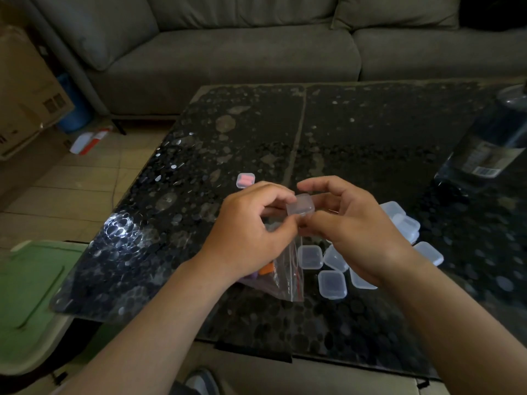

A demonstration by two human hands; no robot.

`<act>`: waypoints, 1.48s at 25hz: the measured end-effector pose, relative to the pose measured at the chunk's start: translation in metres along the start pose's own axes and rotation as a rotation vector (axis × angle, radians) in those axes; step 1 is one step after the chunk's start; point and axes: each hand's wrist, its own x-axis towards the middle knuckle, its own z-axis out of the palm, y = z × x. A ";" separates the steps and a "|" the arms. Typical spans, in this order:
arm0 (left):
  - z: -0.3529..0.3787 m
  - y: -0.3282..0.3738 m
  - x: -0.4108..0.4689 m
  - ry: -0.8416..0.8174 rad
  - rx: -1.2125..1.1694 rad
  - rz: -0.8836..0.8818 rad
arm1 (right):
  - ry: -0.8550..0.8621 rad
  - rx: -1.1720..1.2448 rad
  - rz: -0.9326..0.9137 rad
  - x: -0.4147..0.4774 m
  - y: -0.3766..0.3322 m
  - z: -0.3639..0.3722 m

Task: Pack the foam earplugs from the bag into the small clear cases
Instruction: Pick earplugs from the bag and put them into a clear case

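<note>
A small clear case (300, 205) is held above the table between my left hand (251, 226) and my right hand (353, 223), fingertips of both pinching it. I cannot tell whether its lid is open. Under my left hand lies the clear zip bag (285, 273) with orange and purple foam earplugs (263, 273) showing inside. Several empty clear cases (332, 284) lie below and to the right of my right hand. One shut case with pink earplugs (245, 180) sits apart, farther back on the left.
The dark pebble-patterned glass table (356, 132) carries a dark bottle (490, 143) at its right edge. A grey sofa (228, 52) stands behind it. A green chair seat (31, 295) is at the lower left, a cardboard box (25, 92) on the far left.
</note>
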 end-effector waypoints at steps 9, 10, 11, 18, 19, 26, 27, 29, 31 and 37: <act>0.003 0.004 0.001 0.000 0.017 -0.016 | 0.031 -0.044 -0.006 -0.001 0.001 0.001; 0.003 0.003 0.001 0.000 0.020 -0.012 | 0.028 -0.050 -0.008 -0.001 0.000 0.001; 0.004 0.004 0.001 0.000 0.025 -0.007 | 0.025 -0.055 -0.009 -0.001 0.000 0.000; 0.007 0.007 0.001 0.025 0.065 0.043 | 0.032 -0.052 -0.026 -0.001 -0.002 -0.002; 0.007 0.009 0.001 0.029 0.076 0.046 | 0.034 -0.059 -0.029 -0.002 -0.004 -0.002; -0.004 0.026 0.010 0.199 -0.097 -0.354 | 0.002 -0.102 -0.051 -0.008 -0.008 0.005; -0.005 0.027 0.011 0.202 -0.160 -0.433 | -0.010 -0.082 -0.048 -0.007 -0.008 0.006; -0.007 0.025 0.011 0.175 -0.219 -0.528 | -0.019 -0.062 -0.035 -0.007 -0.007 0.005; -0.010 0.024 0.010 0.101 -0.271 -0.561 | -0.016 -0.062 -0.021 -0.007 -0.006 0.005; -0.024 0.020 0.013 0.048 -0.201 -0.592 | 0.094 -0.059 0.019 -0.007 -0.004 0.005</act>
